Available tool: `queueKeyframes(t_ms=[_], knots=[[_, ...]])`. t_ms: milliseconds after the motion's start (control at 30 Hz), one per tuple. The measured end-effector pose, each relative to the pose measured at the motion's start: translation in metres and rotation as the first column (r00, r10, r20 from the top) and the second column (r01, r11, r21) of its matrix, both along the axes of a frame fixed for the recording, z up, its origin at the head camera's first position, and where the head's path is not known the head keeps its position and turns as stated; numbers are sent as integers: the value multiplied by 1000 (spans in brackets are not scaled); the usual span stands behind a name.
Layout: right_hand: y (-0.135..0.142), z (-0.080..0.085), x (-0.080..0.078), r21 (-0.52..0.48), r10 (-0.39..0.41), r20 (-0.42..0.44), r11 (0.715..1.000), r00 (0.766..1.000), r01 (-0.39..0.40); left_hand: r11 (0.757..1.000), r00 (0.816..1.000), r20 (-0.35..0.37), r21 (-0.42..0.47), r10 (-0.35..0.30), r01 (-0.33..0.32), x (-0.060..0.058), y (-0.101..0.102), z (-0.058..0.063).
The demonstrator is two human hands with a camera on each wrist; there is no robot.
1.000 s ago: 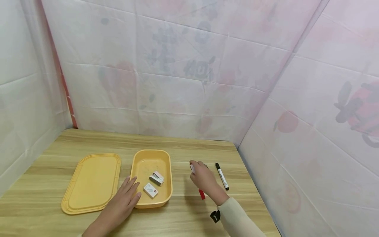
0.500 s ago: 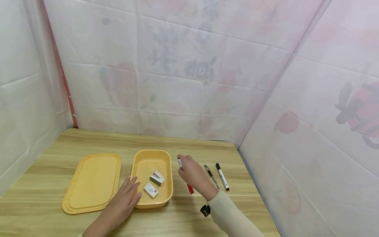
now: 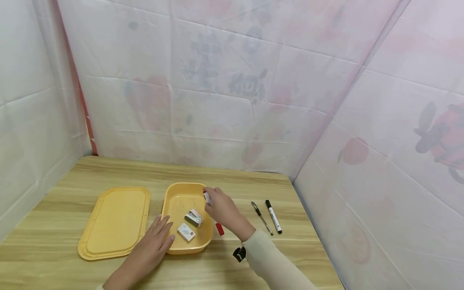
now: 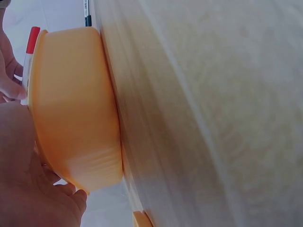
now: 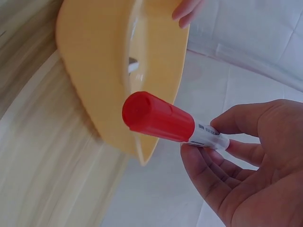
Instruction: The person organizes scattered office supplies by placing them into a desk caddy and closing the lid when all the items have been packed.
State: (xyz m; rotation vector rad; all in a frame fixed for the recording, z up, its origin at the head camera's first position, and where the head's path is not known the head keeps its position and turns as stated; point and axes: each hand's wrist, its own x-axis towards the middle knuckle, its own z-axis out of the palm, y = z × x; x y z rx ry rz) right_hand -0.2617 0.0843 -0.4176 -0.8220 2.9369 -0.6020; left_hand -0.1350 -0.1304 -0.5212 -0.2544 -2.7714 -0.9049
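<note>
I have the lid [image 3: 115, 221] at far left, lying flat on the table [image 3: 188, 276], just beside the left hand [image 3: 154, 241]; that hand's fingers are spread and fairly straight, resting over the left rim of the box [image 3: 181, 200], gripping nothing that I can see; the box stands upright with its top open, and inside, towards the near end, I make out a white block [image 3: 186, 232] with a stapler [image 3: 193, 218] just beyond it and slightly to the right; at the right rim I have the red marker [image 5: 161, 118], pinched between thumb and fingertips of the right hand [image 3: 224, 208]; the right wrist view shows me the white barrel caught between the digits and the red cap jutting out clear of them towards the camera; in the head view the barrel's upper end is over the right rim, while the cap shows below the hand, outside the box; the marker is held off the table, though I cannot tell from here whether it touches the rim; further right, well apart from those fingers, a pen [image 3: 262, 217] lies slantwise on the table; just beside it, at the far right of the row, lies the black marker [image 3: 273, 216], roughly parallel to the pen
</note>
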Motion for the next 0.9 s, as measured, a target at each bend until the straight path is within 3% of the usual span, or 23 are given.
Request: queueKeyframes(t_ms=[600,900], knots=[[-35,-15,0,73,72,-39,995,997,-69,1000,1000,-17,-2,-15,15,2,5,1],[-43,-29,-2,84,92,6,992,996,-92,1000,1000,-9,5,-1,1,1,7,0]])
